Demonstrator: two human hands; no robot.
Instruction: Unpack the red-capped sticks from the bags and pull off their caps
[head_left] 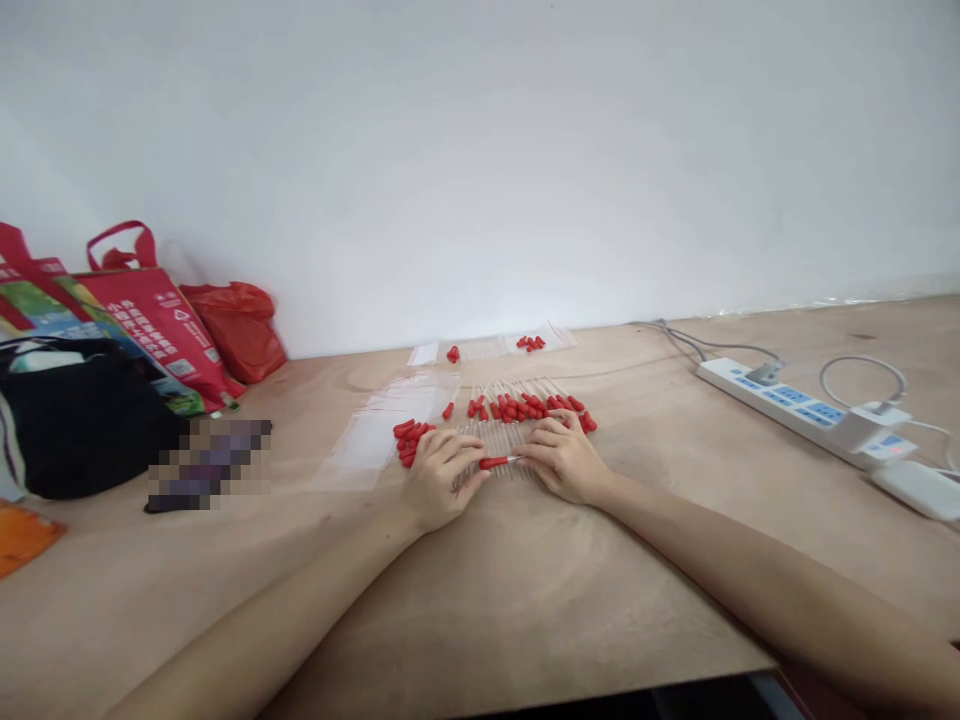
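My left hand (442,478) is closed on a red rubber bulb (493,463), pinched between thumb and fingers. My right hand (566,458) pinches a thin glass dropper tube (514,459), whose end meets the bulb; how far it sits inside cannot be made out. Under and between both hands lies a row of clear glass tubes (491,436). A small pile of red bulbs (406,432) rests beside my left fingers. Beyond the hands, several droppers with red bulbs fitted (517,407) lie side by side, bulbs toward me.
Clear plastic bags (390,420) lie left of the hands, and another bag with tubes and red bulbs (531,343) is near the wall. A white power strip (795,405) with cables is at right. Red shopping bags (161,330) and a black bag (82,420) stand at left.
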